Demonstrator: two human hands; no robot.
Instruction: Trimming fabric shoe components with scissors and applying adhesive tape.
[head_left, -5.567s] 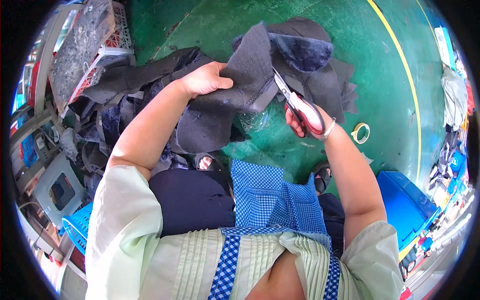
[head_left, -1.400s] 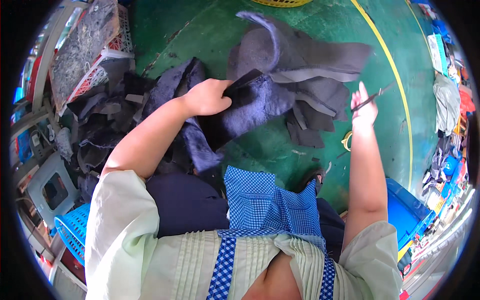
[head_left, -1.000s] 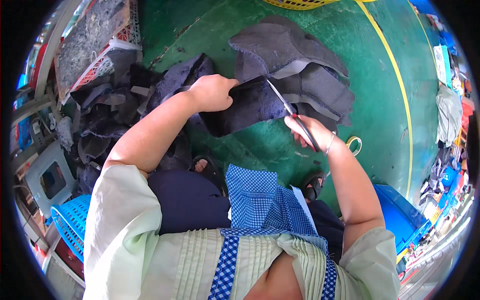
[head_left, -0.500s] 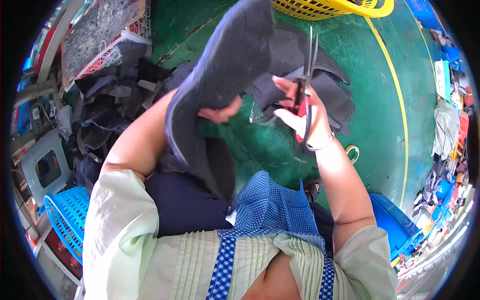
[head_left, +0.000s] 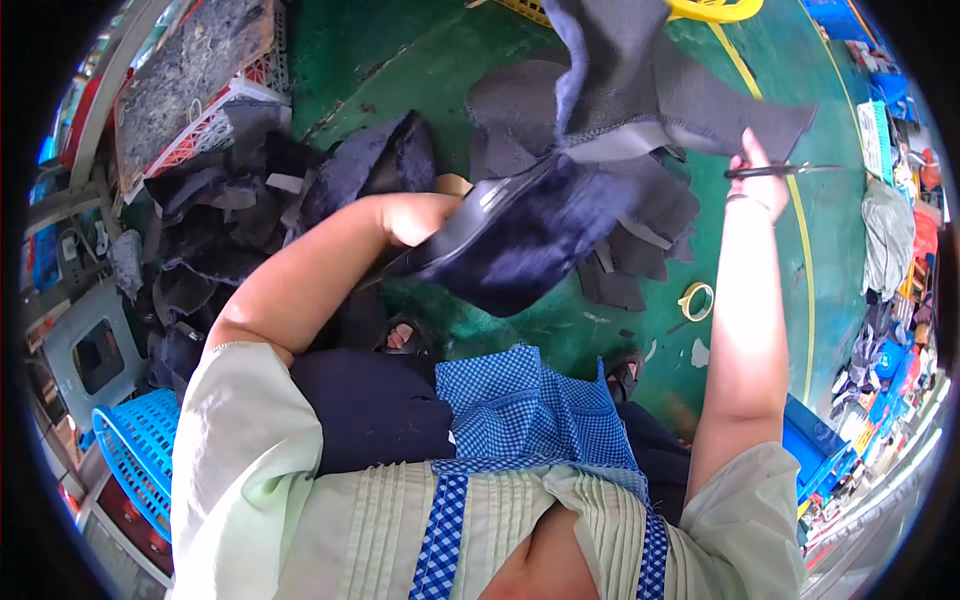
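Note:
A large dark grey and navy fuzzy fabric piece (head_left: 520,240) is stretched in the air between my hands, its lower part blurred by motion. My left hand (head_left: 420,217) grips its left edge, with the fingers mostly hidden behind the cloth. At the far right, my right hand (head_left: 762,188) is closed around a pair of scissors (head_left: 785,171), whose blades point right. Its raised finger or thumb touches the fabric's right end. Beneath the held piece, a pile of flat dark fabric pieces (head_left: 510,95) lies on the green floor.
Dark fabric scraps (head_left: 215,225) are heaped at the left beside a white crate (head_left: 215,130). A tape roll (head_left: 696,301) lies on the floor at right. Baskets stand around: yellow (head_left: 715,10) at the far side, light blue (head_left: 135,450) at near left. A blue bin (head_left: 815,445) sits near right.
The fabric piece has swung right and opened out, its fuzzy side now showing. My right hand has moved right with the scissors, which have turned from pointing away to pointing right.

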